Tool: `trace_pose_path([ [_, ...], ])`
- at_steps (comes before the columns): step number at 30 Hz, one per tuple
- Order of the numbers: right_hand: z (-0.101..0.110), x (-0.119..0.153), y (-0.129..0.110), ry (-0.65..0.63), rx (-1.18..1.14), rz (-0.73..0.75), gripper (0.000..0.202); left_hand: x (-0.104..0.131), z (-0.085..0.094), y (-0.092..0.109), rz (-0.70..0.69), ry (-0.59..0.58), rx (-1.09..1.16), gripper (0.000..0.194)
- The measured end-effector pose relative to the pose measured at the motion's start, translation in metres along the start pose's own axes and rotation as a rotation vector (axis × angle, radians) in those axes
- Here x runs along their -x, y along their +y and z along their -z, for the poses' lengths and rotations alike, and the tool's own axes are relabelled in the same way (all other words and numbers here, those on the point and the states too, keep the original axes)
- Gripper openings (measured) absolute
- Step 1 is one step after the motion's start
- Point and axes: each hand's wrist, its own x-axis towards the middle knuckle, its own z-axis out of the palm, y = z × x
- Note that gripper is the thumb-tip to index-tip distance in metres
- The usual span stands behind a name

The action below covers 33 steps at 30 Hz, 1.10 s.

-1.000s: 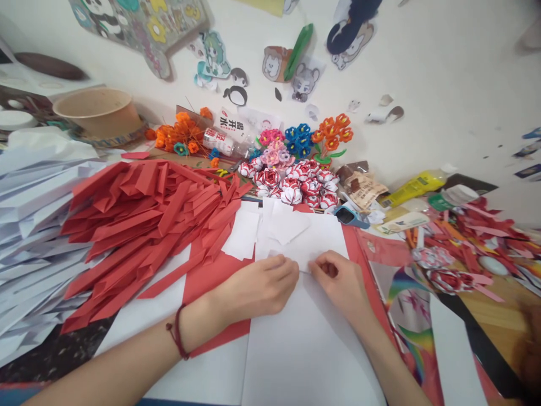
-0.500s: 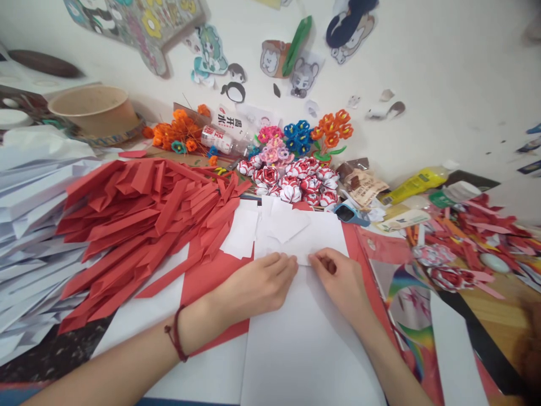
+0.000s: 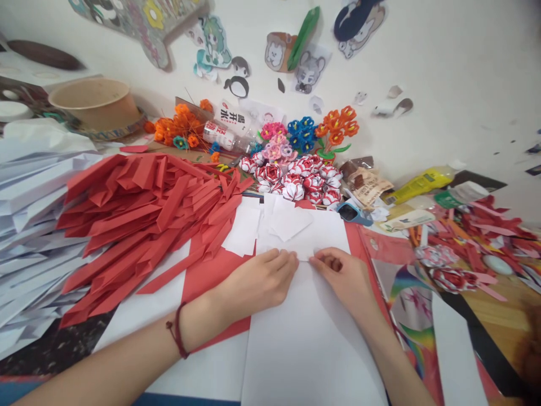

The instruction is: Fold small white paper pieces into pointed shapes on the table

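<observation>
From here I see the left hand (image 3: 264,280) and right hand (image 3: 341,276) pinching a small white paper piece (image 3: 305,256) between them, above the large white sheet (image 3: 310,349), right of the red folded strips (image 3: 147,220).

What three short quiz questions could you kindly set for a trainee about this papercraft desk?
1. True or false: a cord bracelet circles the wrist of the left hand.
2. Which lies just left of the folded red strips: (a) a yellow bottle, (b) folded white strips, (c) a blue watch?
3. What colour is the paper piece pinched between that hand and the right hand?
Key: 1 true; 2 b; 3 white.
</observation>
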Motion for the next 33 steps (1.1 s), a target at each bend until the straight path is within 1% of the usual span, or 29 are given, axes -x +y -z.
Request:
trace_pose_path([
  [8,0.000,-0.001,0.001,-0.002,0.028,0.015,0.032,0.000,0.001,-0.001,0.002,0.009,0.051,0.032],
  [11,0.001,0.000,0.002,-0.007,0.042,0.036,0.028,0.000,0.002,-0.001,-0.006,0.010,0.043,0.032],
  [13,0.002,0.003,0.001,0.028,0.073,0.080,0.024,0.001,0.002,-0.001,-0.011,0.005,0.030,0.032],
  [15,0.003,0.008,-0.002,0.122,0.128,0.180,0.020,0.001,0.001,-0.001,-0.011,0.003,0.024,0.032],
  [17,0.003,0.014,-0.005,0.226,0.195,0.331,0.016,0.001,0.000,0.000,-0.002,0.005,0.033,0.031],
  [18,0.003,0.018,-0.007,0.252,0.221,0.418,0.014,0.001,0.000,0.000,0.003,0.005,0.036,0.031],
  [20,0.002,0.024,-0.008,0.263,0.252,0.587,0.016,0.001,-0.001,0.001,0.008,-0.002,0.023,0.031],
  [22,-0.001,0.027,-0.007,0.236,0.289,0.744,0.026,0.001,-0.001,0.001,0.007,-0.018,-0.007,0.032],
  [24,-0.003,0.029,-0.006,0.199,0.342,0.854,0.033,0.001,-0.001,0.001,0.004,-0.026,-0.025,0.033],
  [26,-0.005,0.028,-0.005,0.180,0.395,0.899,0.036,0.001,-0.001,0.001,0.002,-0.018,-0.023,0.033],
  [28,-0.007,0.028,-0.005,0.180,0.437,0.906,0.035,0.001,-0.001,0.001,0.003,0.000,-0.012,0.032],
  [30,-0.007,0.029,-0.006,0.212,0.470,0.916,0.033,0.001,-0.001,0.001,0.005,0.008,-0.007,0.031],
  [33,-0.008,0.032,-0.009,0.298,0.493,0.966,0.031,0.001,-0.001,0.001,0.005,0.008,-0.015,0.030],
])
